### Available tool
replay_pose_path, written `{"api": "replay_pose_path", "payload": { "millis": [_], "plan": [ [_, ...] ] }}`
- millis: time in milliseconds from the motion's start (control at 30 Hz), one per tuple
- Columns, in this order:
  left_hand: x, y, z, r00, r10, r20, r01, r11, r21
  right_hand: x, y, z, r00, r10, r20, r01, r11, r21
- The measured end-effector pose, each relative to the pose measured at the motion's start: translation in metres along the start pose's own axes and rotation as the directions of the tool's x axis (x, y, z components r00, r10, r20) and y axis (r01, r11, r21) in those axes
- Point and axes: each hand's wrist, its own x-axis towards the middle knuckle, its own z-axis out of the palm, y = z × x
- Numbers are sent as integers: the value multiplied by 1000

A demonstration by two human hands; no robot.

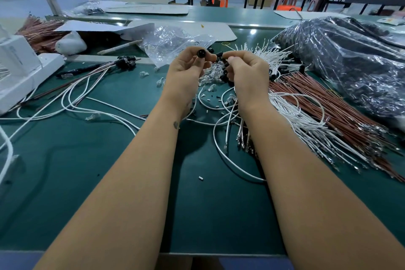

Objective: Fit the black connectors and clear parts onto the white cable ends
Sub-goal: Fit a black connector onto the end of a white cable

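Observation:
My left hand (188,70) pinches a round black connector (201,53) between thumb and fingers, held up over the green table. Close beside it, my right hand (245,68) has its fingers curled round another small black connector (219,54); what else it holds is hidden. Under both hands lies a small heap of clear parts (211,72) mixed with black connectors. White cables (219,138) loop over the table below my right wrist. Finished cables with black connectors (125,62) lie at the left.
A fan of white and brown wires (328,116) spreads to the right. A large bag of dark parts (350,61) sits at the far right, a clear bag (173,44) behind my hands. A white device (19,70) stands at the left. Loose clear parts (143,74) dot the table.

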Motion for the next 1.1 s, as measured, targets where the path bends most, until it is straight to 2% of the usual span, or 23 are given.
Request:
{"api": "replay_pose_path", "payload": {
  "millis": [200,300,400,467,567,633,700,767,833,900,1000,1067,1100],
  "plan": [
    [-1,2,-2,999,-30,15,30,1000,7,0,-1,0,999,-27,32,26,999,25],
    [-2,3,-7,995,-95,-27,98,978,182,-1,-3,2,998,-13,63,5,992,127],
    [-2,0,-8,987,-150,-65,164,897,410,-1,-1,2,997,17,79,-34,975,218],
    [-3,0,-7,985,-161,-68,175,874,453,0,1,1,996,34,87,-52,977,209],
    [-4,0,-7,989,-126,-76,146,890,432,2,2,-1,995,69,66,-80,979,185],
    [-2,0,-10,988,-90,-126,135,895,425,4,4,-4,997,71,31,-74,993,97],
    [1,0,-14,974,-57,-220,146,899,413,7,6,-8,1000,13,-2,-13,986,-163],
    [4,0,-19,946,-21,-324,150,914,377,10,9,-10,997,-81,2,72,875,-479],
    [7,1,-24,907,10,-422,157,921,357,9,9,-9,983,-173,55,163,709,-686],
    [11,1,-31,857,8,-515,185,928,322,5,8,-5,961,-239,137,257,600,-757],
    [16,1,-39,791,-36,-611,215,951,221,-4,7,4,892,-232,388,449,556,-699],
    [17,1,-41,782,-56,-621,226,954,199,-11,9,12,799,-156,581,570,503,-650],
    [16,1,-41,788,-61,-613,228,953,199,-12,11,16,752,-108,651,624,437,-648]
  ]
}}
